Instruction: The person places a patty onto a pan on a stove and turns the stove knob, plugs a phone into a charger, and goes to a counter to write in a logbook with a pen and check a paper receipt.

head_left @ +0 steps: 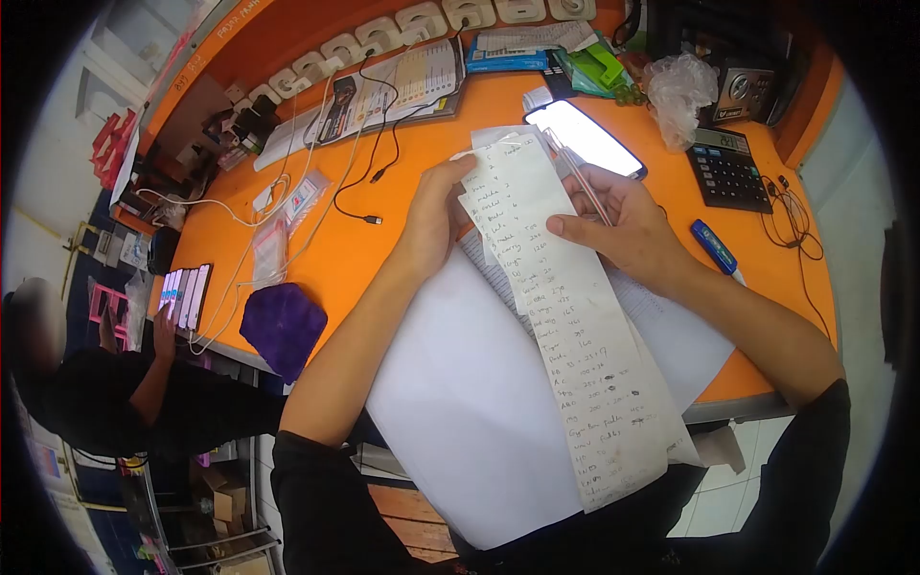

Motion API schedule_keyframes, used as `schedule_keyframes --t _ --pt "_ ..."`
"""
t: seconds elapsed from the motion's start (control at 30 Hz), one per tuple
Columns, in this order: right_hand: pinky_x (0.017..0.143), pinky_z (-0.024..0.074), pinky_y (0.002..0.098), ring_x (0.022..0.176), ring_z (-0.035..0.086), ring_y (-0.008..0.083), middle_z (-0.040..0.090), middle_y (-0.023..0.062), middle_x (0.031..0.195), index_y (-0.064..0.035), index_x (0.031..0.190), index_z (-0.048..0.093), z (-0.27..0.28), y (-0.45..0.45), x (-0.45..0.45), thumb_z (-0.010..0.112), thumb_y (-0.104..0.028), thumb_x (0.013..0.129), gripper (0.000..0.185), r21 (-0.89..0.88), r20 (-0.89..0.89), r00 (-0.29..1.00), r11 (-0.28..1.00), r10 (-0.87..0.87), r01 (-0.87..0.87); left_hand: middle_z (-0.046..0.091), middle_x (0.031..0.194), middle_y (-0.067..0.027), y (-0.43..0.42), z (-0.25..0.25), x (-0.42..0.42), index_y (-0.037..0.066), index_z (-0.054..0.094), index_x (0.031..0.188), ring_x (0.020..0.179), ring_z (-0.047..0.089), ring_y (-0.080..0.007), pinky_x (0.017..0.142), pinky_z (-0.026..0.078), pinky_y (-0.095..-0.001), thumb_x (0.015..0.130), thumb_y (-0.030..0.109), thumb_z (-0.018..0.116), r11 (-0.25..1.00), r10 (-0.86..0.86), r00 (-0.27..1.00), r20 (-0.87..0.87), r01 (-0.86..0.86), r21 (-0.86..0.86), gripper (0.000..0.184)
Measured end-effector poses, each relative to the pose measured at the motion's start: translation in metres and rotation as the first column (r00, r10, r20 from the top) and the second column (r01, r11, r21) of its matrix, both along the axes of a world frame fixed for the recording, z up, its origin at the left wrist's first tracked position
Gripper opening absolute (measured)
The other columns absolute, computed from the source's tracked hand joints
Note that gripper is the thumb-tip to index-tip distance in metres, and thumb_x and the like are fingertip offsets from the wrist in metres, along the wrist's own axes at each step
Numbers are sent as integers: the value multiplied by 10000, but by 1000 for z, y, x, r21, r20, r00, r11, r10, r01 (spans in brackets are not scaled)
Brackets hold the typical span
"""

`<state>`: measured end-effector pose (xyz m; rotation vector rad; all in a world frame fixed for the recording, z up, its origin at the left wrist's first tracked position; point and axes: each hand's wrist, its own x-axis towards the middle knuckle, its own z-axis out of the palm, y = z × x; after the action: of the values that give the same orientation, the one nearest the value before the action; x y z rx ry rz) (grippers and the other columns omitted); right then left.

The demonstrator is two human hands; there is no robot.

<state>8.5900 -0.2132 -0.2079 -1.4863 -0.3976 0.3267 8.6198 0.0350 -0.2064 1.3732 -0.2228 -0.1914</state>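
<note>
A long paper strip with a handwritten list (561, 287) hangs down over the desk edge toward my lap. At its upper left edge, my left hand (436, 213) grips the paper with its fingers partly hidden behind it. My right hand (623, 222) has its thumb on the strip's right edge and holds a pen (586, 187) slanting between the fingers. Beneath the strip lie printed sheets (494, 278) and a large white sheet (450, 383). Just beyond my right hand, a phone with a lit screen (589, 137) lies on the desk.
A calculator (730, 168), a blue marker-like item (717, 251) and loose cables (795, 220) are at right. A purple cloth (285, 331) lies at the left edge. Beside it, another person (115, 383) touches a phone (185, 297). Power sockets (374, 38) line the orange desk's back.
</note>
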Motion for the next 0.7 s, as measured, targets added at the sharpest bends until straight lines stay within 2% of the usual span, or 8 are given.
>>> schedule_keyframes --t 0.33,0.4,0.5,0.57,0.6,0.63,0.67,0.7 --pt "857 592 255 947 732 112 754 101 1069 25 1286 606 -1 0 1 812 -141 955 424 -8 -4 1000 1000 -13 13 722 949 -91 -2 1 -1 -42 673 1174 774 696 -140 576 510 -274 1003 372 587 1000 -21 1000 10 21 -1 456" --pt "855 606 257 949 745 113 761 110 1075 20 1286 596 -1 1 1 817 -128 951 428 -25 2 1000 1000 -14 14 725 977 -82 -11 10 -10 -34 679 1195 816 704 -138 647 549 -280 999 314 607 997 56 998 11 -57 54 406" --pt "718 580 228 856 723 82 752 89 1028 3 1248 610 -1 2 0 820 -113 947 385 -31 20 999 998 -50 50 730 1027 -80 -7 13 -11 -22 684 1193 892 716 -143 774 582 -299 988 268 626 997 17 1000 -22 -15 70 360" --pt "512 431 205 627 589 28 706 48 931 -33 1177 626 -4 -1 1 768 -175 995 271 -8 20 998 999 -53 53 730 1046 -90 7 2 -1 -19 684 1177 922 718 -156 822 579 -302 980 267 634 991 11 1000 -12 -9 133 352" --pt "512 431 205 627 589 28 706 48 931 -33 1177 626 -3 -4 0 768 -175 995 271 -10 17 998 998 -63 64 730 1065 -101 11 2 2 -17 684 1162 951 721 -169 871 575 -306 971 266 643 981 1 1000 1 -1 195 344" --pt "489 371 208 578 499 22 651 17 872 -41 1145 637 0 -9 -2 739 -215 1010 243 147 -53 995 985 -81 88 730 1065 -101 15 2 0 -17 684 1162 951 721 -169 871 575 -306 971 266 643 981 -14 1000 -4 14 192 344" --pt "465 311 211 529 410 16 596 -15 812 -49 1113 649 2 -14 -3 711 -256 1024 233 299 -120 989 946 -90 122 728 1057 -111 15 8 -7 -16 683 1141 936 719 -176 857 571 -302 958 269 654 989 72 997 7 -72 131 340" --pt "465 311 211 529 410 16 596 -15 812 -49 1113 649 0 -15 -1 711 -256 1024 233 297 -124 987 945 -106 139 726 1049 -122 19 12 -10 -16 682 1121 920 717 -182 843 566 -299 945 271 664 985 158 987 10 -158 69 337"
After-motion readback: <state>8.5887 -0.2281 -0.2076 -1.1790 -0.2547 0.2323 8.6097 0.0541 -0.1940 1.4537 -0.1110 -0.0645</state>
